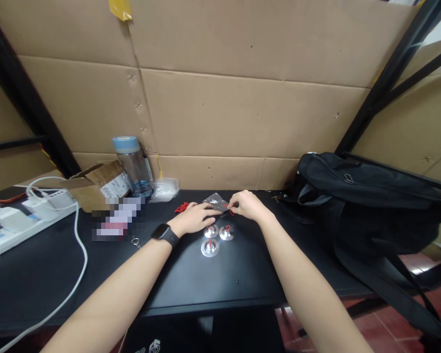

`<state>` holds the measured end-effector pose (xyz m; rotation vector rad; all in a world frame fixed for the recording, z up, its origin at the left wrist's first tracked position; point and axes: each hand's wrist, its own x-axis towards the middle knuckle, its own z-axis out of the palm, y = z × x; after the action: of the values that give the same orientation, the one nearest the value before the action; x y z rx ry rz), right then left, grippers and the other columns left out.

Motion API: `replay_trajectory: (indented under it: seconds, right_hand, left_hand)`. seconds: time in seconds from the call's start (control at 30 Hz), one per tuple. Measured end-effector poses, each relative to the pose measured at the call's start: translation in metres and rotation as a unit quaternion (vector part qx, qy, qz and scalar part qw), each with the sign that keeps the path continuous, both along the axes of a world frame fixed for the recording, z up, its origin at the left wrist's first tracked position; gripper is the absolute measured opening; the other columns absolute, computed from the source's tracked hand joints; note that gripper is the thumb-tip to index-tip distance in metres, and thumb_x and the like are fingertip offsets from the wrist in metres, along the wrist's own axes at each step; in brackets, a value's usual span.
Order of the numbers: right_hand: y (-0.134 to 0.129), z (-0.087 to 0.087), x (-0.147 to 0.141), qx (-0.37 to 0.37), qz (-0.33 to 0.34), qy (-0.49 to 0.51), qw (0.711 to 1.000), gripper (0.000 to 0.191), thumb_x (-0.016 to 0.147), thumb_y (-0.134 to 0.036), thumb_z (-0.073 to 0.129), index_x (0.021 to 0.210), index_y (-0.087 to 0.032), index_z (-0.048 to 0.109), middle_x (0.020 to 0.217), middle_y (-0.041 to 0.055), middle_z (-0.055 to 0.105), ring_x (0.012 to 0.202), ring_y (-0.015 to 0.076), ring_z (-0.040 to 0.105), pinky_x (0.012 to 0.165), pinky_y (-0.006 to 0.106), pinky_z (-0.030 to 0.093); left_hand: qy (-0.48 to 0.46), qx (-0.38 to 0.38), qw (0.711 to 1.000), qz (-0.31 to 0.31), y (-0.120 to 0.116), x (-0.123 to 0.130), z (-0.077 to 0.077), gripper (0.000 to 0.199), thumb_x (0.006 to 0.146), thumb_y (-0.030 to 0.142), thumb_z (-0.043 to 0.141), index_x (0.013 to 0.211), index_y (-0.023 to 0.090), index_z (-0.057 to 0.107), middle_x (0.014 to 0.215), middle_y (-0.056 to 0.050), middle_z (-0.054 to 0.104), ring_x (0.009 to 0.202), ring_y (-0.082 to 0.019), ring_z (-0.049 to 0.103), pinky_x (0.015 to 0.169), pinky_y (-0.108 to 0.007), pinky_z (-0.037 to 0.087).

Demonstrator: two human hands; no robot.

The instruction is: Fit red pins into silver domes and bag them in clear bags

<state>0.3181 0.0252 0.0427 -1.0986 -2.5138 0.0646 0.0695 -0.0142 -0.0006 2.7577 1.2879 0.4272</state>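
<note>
Pinched narrow, the right hand (246, 204) seems to hold red cord (231, 212); the left hand's (193, 219) grip I cannot tell. Toward the desk's (191, 287) front edge, three metal discs (207, 250) already bear red loops; a red bundle (182, 208) lies unattached nearer the back edge.

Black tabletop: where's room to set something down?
Between metal discs and near table edge, bar a speck; also front left, between white cable and left forearm. Crowded: around left hand and right hand; back left, by cardboard box and bottle.
</note>
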Motion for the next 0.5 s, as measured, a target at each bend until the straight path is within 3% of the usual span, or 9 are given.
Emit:
replay_trajectory:
  seconds: [0.17,0.33,0.5]
  right_hand:
    - [0.005,-0.004,0.004,-0.043,-0.009,0.010,0.999,0.023,0.065,-0.010,0.077,0.075,-0.030,0.079,0.081,-0.0023,0.077,0.077,0.0178,0.070,0.067,0.024,0.047]
    - [0.008,-0.010,0.003,-0.091,0.000,0.016,0.996,0.025,0.061,-0.004,0.074,0.071,-0.026,0.078,0.074,-0.0016,0.075,0.071,0.0166,0.069,0.067,0.023,0.047]
    - [0.008,-0.014,0.001,-0.112,0.027,0.027,0.993,0.027,0.064,-0.003,0.072,0.080,-0.024,0.079,0.079,0.0002,0.076,0.074,0.0166,0.070,0.069,0.024,0.049]
  left_hand:
    - [-0.006,0.004,1.000,-0.003,-0.001,-0.001,-0.003,0.037,0.099,0.045,0.047,0.135,0.045,0.059,0.148,-0.004,0.051,0.136,-0.027,0.046,0.111,-0.049,0.028]
    - [0.004,0.009,1.000,0.014,0.001,0.000,-0.005,0.037,0.099,0.045,0.047,0.134,0.044,0.060,0.150,-0.007,0.050,0.140,-0.029,0.041,0.110,-0.049,0.030]
    - [0.008,-0.026,1.000,0.010,0.001,0.000,-0.004,0.040,0.100,0.047,0.044,0.137,0.043,0.057,0.154,-0.007,0.046,0.141,-0.030,0.042,0.110,-0.049,0.031]
